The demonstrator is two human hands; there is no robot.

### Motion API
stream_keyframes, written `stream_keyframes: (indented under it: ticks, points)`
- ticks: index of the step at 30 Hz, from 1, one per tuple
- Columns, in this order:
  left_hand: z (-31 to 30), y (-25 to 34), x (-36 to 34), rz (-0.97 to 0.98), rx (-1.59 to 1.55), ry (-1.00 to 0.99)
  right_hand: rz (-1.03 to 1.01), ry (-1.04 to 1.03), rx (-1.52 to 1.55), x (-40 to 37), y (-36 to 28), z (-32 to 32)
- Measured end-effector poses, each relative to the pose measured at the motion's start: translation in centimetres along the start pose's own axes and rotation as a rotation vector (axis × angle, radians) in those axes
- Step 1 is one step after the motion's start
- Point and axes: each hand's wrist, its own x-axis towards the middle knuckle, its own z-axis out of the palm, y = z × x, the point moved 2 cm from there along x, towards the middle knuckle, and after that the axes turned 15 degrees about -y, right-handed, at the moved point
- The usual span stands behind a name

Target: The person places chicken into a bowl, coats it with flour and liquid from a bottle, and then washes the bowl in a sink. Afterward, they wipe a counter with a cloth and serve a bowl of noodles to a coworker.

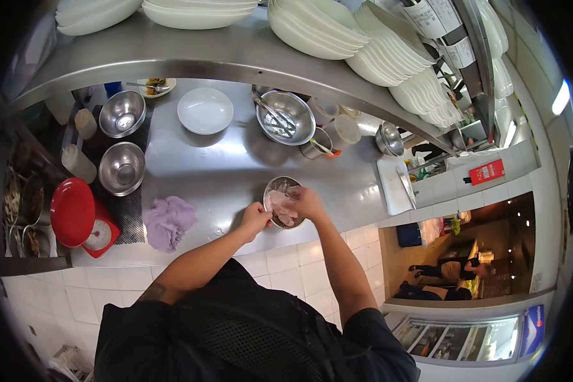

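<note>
A small metal bowl (pixel 292 181) stands near the front edge of the steel counter. My left hand (pixel 256 218) is closed on the left side of its rim. Inside the bowl lies a pale pink, limp, folded piece (pixel 282 210); whether it is cloth or meat I cannot make out. My right hand (pixel 307 204) reaches over the bowl's right side, fingers curled down against that piece, their tips partly hidden. To the left of my left hand, a crumpled lilac cloth (pixel 169 223) rests on the counter.
Behind the bowl are a white plate (pixel 205 111) and a larger metal bowl with tongs (pixel 279 121). A red scale (pixel 102 237) and two metal bowls (pixel 122 169) stand left. On the right, a knife (pixel 405 186) lies on a white board (pixel 391 191). Stacked plates (pixel 312 28) fill the overhead shelf.
</note>
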Motion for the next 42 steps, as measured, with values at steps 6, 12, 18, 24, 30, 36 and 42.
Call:
stream_keyframes:
  ticks: [6, 12, 18, 24, 30, 36, 42]
  points:
    - [-1.0, -0.4, -0.4, 0.002, 0.079, 0.029, 0.184, 0.016, -0.307, 0.8, -2.3, 5.7]
    - [-0.3, 0.2, -1.0, -0.027, 0.066, 0.03, 0.065, 0.173, -0.413, 0.1, -2.0, 2.7]
    - [0.7, 0.2, -0.7, -0.05, 0.033, 0.029, -0.03, 0.174, -0.171, -1.7, -3.5, -0.4]
    - [0.7, -0.3, -1.0, -0.065, 0.025, 0.032, 0.107, -0.011, 0.215, -0.9, 0.8, 1.2]
    - [0.5, -1.8, 1.3, -0.083, 0.045, -0.109, 0.333, 0.155, 0.129, -0.1, -0.8, 6.1]
    - [1.8, -4.4, 3.1, -0.072, -0.081, -0.13, 0.338, 0.288, -0.011, -2.7, 0.2, 5.3]
    - [8.2, -5.8, 4.5, -0.149, -0.037, 0.003, -0.015, 0.329, 0.52, -8.0, 7.6, 0.2]
